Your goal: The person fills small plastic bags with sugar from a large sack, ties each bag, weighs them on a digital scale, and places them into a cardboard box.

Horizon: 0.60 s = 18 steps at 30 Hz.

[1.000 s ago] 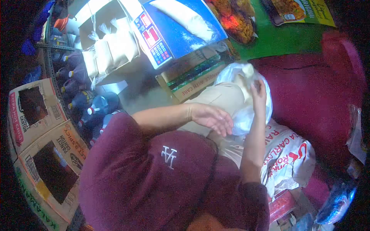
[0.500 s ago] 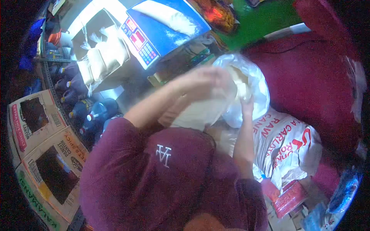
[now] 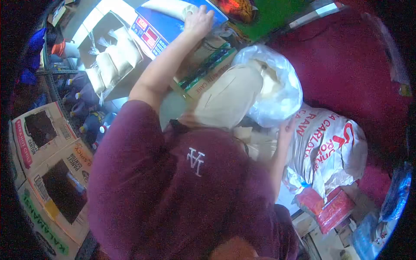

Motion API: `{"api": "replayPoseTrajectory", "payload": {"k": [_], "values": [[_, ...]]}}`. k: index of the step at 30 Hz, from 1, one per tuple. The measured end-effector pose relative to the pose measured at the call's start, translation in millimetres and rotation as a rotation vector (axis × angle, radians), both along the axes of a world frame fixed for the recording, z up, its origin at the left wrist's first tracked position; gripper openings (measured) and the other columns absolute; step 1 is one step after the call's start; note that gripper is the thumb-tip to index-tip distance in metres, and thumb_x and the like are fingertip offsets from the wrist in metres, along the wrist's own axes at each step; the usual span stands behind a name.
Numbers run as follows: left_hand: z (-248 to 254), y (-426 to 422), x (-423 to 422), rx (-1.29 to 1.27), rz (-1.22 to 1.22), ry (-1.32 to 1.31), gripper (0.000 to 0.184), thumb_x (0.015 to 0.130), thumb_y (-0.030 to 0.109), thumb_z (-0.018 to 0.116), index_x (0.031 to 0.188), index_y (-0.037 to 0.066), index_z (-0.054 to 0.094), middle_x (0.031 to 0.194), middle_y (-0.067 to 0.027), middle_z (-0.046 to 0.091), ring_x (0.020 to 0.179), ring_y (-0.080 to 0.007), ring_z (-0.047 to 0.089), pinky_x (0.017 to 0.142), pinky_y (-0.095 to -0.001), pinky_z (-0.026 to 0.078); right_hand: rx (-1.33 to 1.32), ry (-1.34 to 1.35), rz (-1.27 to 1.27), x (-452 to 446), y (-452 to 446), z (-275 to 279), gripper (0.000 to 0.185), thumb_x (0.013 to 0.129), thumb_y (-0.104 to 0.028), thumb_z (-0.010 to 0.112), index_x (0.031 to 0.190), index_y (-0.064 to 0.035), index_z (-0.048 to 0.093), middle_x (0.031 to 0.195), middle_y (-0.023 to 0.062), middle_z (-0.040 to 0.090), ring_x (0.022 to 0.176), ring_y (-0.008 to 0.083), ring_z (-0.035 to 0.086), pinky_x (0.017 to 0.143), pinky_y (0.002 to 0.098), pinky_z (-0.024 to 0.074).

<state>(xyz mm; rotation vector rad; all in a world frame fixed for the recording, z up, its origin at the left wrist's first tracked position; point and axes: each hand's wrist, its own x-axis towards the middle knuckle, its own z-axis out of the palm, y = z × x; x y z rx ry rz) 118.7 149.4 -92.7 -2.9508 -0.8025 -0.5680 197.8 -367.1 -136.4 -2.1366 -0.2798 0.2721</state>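
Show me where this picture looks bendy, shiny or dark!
In the head view, the cardboard curves along the round edge; in the same view, glare whitens the plastic bag; also in the head view, the corners go black, and the shirt looks dim and grainy.

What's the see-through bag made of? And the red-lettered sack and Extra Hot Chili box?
See-through bag: probably thin, glossy plastic; light shines through its wrinkles.
Red-lettered sack: maybe plastic, slightly shiny and crumpled, but I can't be sure.
Extra Hot Chili box: matte cardboard, it seems; it's brownish with a rough-cut hole.
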Motion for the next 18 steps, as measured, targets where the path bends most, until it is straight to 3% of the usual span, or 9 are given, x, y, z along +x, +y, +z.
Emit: {"api": "replayPoseTrajectory", "payload": {"k": [1,3,5,6,10,12,15,17,18], "values": [[-0.3,2.7,-2.7,-0.001,-0.017,-0.094,0.022,0.077,0.023,0.056,0.096,0.012,0.060,0.095,-0.0113,0.054,0.088,-0.0306,0.057,0.072,-0.0489,0.045,0.040,0.054,-0.032,-5.8,-8.8,6.3,0.062,0.083,-0.013,0.063,0.136,0.0017,0.034,0.135,0.0198,0.040,0.124,0.0281,0.040,0.103,0.0355,0.0296],[7.9,10.7,-7.9,0.041,-0.017,-0.101,0.017,0.079,0.021,0.054,0.092,0.012,0.061,0.092,-0.0123,0.055,0.085,-0.0312,0.059,0.071,-0.0458,0.047,0.029,0.078,-0.086,-21.3,-17.2,33.5,0.060,0.085,-0.015,0.062,0.136,0.0018,0.034,0.136,0.0185,0.040,0.122,0.0264,0.042,0.102,0.0347,0.0320],[17.0,19.4,-12.2,-0.152,0.024,0.070,0.028,0.084,0.025,0.053,0.105,0.011,0.064,0.110,-0.0149,0.061,0.101,-0.0350,0.057,0.080,-0.0444,0.046,-0.019,0.050,-0.107,-33.1,-27.2,46.6,0.059,0.086,-0.016,0.061,0.136,0.0016,0.034,0.136,0.0177,0.040,0.120,0.0253,0.044,0.100,0.0342,0.0338],[17.4,17.1,-13.1,-0.022,-0.012,-0.006,0.016,0.080,0.021,0.052,0.091,0.013,0.061,0.090,-0.0141,0.059,0.084,-0.0339,0.061,0.072,-0.0432,0.048,-0.010,0.047,-0.130,-35.0,-35.0,45.8,0.059,0.087,-0.017,0.060,0.136,0.0001,0.034,0.137,0.0169,0.040,0.119,0.0245,0.044,0.098,0.0340,0.0354],[27.3,32.3,-14.1,-0.179,0.026,0.120,0.015,0.085,0.018,0.052,0.094,0.010,0.061,0.088,-0.0119,0.064,0.083,-0.0296,0.064,0.072,-0.0377,0.050,-0.014,0.029,-0.156,-46.0,-52.9,52.0,0.058,0.088,-0.019,0.059,0.137,-0.0011,0.034,0.137,0.0156,0.040,0.117,0.0246,0.046,0.096,0.0337,0.0377],[27.3,46.6,-16.4,-0.299,0.026,-0.140,0.022,0.084,0.021,0.054,0.094,0.006,0.066,0.086,-0.0183,0.065,0.077,-0.0362,0.062,0.066,-0.0413,0.049,-0.004,0.030,-0.185,-50.7,-54.1,55.4,0.058,0.088,-0.019,0.059,0.136,0.0001,0.034,0.135,0.0158,0.042,0.116,0.0248,0.047,0.096,0.0332,0.0371],[41.0,73.1,-24.1,-0.206,-0.110,-0.263,0.021,0.084,0.019,0.055,0.093,0.003,0.066,0.080,-0.0205,0.064,0.075,-0.0360,0.062,0.068,-0.0436,0.049,0.035,0.021,-0.191,-48.5,-62.2,50.0,0.058,0.088,-0.020,0.058,0.137,0.0001,0.034,0.133,0.0164,0.044,0.115,0.0245,0.048,0.095,0.0332,0.0375],[42.5,113.6,-22.3,-0.325,-0.115,-0.425,0.020,0.083,0.019,0.057,0.091,0.003,0.067,0.082,-0.0194,0.065,0.075,-0.0331,0.063,0.069,-0.0407,0.049,0.035,0.039,-0.211,-46.4,-57.3,61.5,0.058,0.089,-0.020,0.058,0.137,0.0012,0.033,0.133,0.0166,0.044,0.115,0.0244,0.048,0.096,0.0333,0.0374],[73.9,108.6,-31.7,-0.455,-0.025,-0.434,0.019,0.083,0.017,0.057,0.091,0.002,0.067,0.081,-0.0196,0.064,0.074,-0.0303,0.063,0.069,-0.0396,0.049,0.031,0.060,-0.232,-45.7,-54.8,66.3,0.058,0.089,-0.020,0.058,0.136,0.0022,0.033,0.133,0.0168,0.044,0.114,0.0244,0.048,0.096,0.0333,0.0373]]}}
